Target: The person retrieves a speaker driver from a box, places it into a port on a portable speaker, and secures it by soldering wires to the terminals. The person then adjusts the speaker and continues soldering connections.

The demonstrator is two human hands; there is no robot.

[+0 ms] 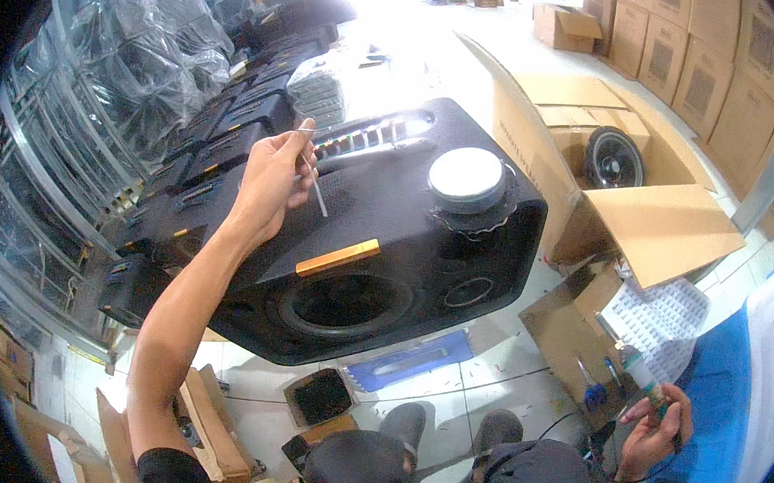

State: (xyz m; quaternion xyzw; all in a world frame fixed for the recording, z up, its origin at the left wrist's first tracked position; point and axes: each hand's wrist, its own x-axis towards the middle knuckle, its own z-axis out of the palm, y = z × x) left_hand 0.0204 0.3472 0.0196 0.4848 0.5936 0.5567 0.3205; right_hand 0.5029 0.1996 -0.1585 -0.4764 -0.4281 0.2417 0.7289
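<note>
A large black speaker cabinet [383, 186] lies in front of me, its round openings toward me. Above its control panel [377, 141], my left hand [280, 182] is closed on a thin pale rod [319, 194], pinched between thumb and fingers. A loose speaker driver [468, 180] rests magnet-up on the cabinet's right end. Along the front edge lies a gold-coloured bar [338, 257]. Off to the right, my right hand [660, 431] is closed around a slim tool with a green and clear body [641, 367]. Its exact kind is unclear. A black cord runs near that hand.
An open carton [582, 224] with a speaker driver [614, 158] stands right of the cabinet. Below it are a printed sheet [657, 311], blue-handled scissors [592, 393] and cardboard. More black cabinets [220, 149] line the left. A small bin [320, 397] stands before my feet.
</note>
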